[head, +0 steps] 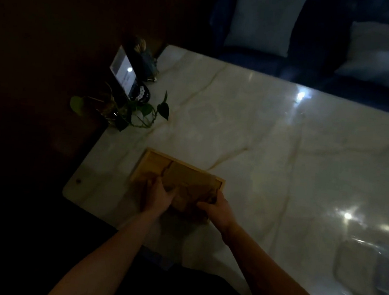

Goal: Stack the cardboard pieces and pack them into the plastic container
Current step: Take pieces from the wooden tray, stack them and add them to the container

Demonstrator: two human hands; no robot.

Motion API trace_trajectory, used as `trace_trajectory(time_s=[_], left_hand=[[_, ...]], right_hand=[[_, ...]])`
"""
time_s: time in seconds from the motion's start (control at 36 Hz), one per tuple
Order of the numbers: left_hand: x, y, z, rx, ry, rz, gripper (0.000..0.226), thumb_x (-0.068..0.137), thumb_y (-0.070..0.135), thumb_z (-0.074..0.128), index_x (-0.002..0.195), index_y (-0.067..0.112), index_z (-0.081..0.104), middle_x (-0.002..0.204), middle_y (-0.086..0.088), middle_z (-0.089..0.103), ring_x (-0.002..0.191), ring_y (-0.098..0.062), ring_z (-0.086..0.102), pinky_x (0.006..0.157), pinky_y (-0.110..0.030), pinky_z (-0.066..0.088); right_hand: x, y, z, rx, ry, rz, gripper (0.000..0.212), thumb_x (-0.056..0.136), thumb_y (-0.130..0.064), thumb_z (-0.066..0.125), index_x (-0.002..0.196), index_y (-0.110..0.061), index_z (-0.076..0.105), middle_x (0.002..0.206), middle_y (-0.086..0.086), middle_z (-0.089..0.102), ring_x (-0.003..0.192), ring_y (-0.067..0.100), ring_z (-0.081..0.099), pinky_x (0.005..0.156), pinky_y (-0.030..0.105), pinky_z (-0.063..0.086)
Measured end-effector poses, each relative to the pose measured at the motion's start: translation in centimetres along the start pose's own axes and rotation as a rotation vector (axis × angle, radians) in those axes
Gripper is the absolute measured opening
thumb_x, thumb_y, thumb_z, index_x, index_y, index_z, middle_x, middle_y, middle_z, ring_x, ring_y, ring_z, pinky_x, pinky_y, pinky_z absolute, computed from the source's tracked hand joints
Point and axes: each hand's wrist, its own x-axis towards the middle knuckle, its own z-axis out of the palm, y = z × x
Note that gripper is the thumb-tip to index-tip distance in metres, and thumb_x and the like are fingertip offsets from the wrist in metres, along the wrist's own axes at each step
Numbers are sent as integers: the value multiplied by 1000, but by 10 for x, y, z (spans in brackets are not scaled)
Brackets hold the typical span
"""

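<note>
A shallow wooden tray [151,159] lies on the marble table near its left front edge. Brown cardboard pieces [189,182] sit in it, overlapping, with a few spilling over the near rim. My left hand [158,197] presses on the pieces at the tray's near left. My right hand [218,209] grips the near right edge of the same pile. A clear plastic container [363,272] stands far to the right near the front of the table, well away from both hands. The scene is dim and the pieces' edges are hard to separate.
A potted vine [130,111], a dark round jar [140,93], a small sign stand [122,69] and a dark figurine [144,60] crowd the table's left rear corner. Dark chairs with pale cushions [263,19] stand beyond the far edge. Bare marble [282,155] lies between tray and container.
</note>
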Motion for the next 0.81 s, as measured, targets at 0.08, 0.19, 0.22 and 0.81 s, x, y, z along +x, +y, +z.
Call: trace_trajectory(time_s=[0.08, 0.19, 0.22, 0.81], left_hand=[[3, 2, 0, -97, -31, -24, 71, 79, 29, 75, 134, -1, 42, 136, -23, 48, 126, -38, 45, 102, -46, 41], [11, 6, -4, -310, -141, -158, 89, 75, 12, 79, 144, -5, 25, 147, -23, 39, 135, -35, 38, 110, -45, 34], [13, 7, -5, -349, -165, -187, 91, 74, 9, 79, 145, -4, 23, 148, -23, 38, 136, -35, 37, 111, -46, 34], [-31, 1, -16, -605, -291, -70, 44, 72, -2, 75, 109, 18, 60, 107, -11, 69, 102, -30, 64, 84, -43, 54]], right_hand=[[2, 4, 6, 146, -14, 84, 57, 83, -11, 71, 133, -11, 45, 125, 16, 60, 108, 33, 62, 91, 49, 55], [6, 4, 11, 224, -4, 155, 57, 80, -12, 74, 132, -7, 50, 125, 18, 60, 108, 35, 63, 90, 50, 56], [6, 4, 11, 244, -16, 171, 56, 81, -12, 73, 131, -8, 51, 124, 17, 61, 106, 34, 64, 87, 46, 57], [-21, 26, -15, 430, -74, 201, 91, 79, -22, 79, 152, -22, 24, 146, 9, 45, 121, 28, 50, 98, 45, 42]])
